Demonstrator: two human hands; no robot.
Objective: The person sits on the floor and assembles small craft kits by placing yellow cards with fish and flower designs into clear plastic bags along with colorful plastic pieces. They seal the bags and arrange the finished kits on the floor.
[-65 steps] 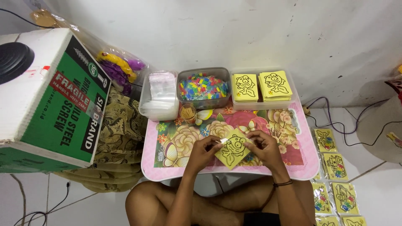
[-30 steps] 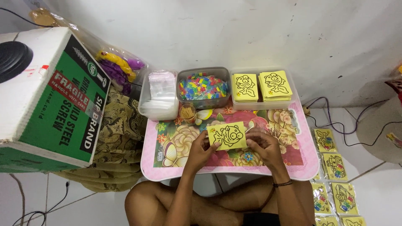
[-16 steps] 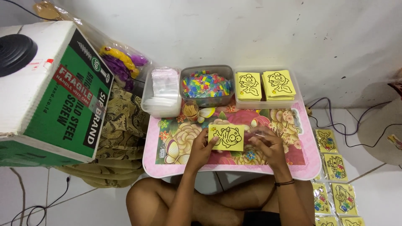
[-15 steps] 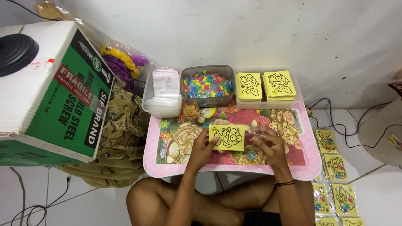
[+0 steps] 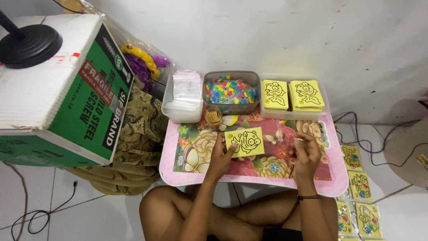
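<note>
The yellow picture card [image 5: 244, 142] is a small rectangle printed with a black line drawing of a round-eyed cartoon animal. It is pinched at its lower left corner by the left hand [image 5: 220, 157] and sits face up, slightly tilted, just above the middle of the flowered pink lap table [image 5: 187, 176].

Bare arms and legs, 1 dark band [image 5: 307, 197] on the right wrist.

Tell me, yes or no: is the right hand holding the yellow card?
No, the left hand holds the yellow card above the pink table, while the right hand is apart from it.
</note>
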